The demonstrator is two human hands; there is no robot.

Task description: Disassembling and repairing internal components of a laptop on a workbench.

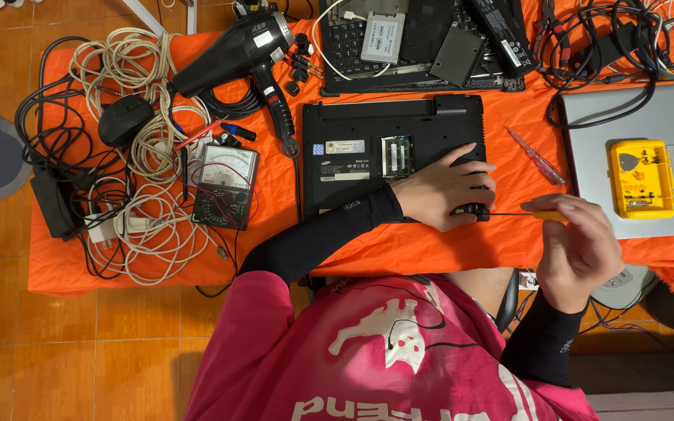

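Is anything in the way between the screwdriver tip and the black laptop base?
Nothing visible. The screwdriver in the right hand runs straight to the laptop base edge, beside the left hand pressing on it. The tip itself is hidden at those fingers.

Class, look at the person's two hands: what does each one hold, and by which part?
The right hand grips a screwdriver by its yellow handle. The left hand holds nothing; it rests flat on the upturned black laptop.

Multimeter (226, 185) left of upturned laptop (368, 152), hair dryer (243, 54) behind it, parts box (643, 178) right, perhaps on another laptop (587, 156).
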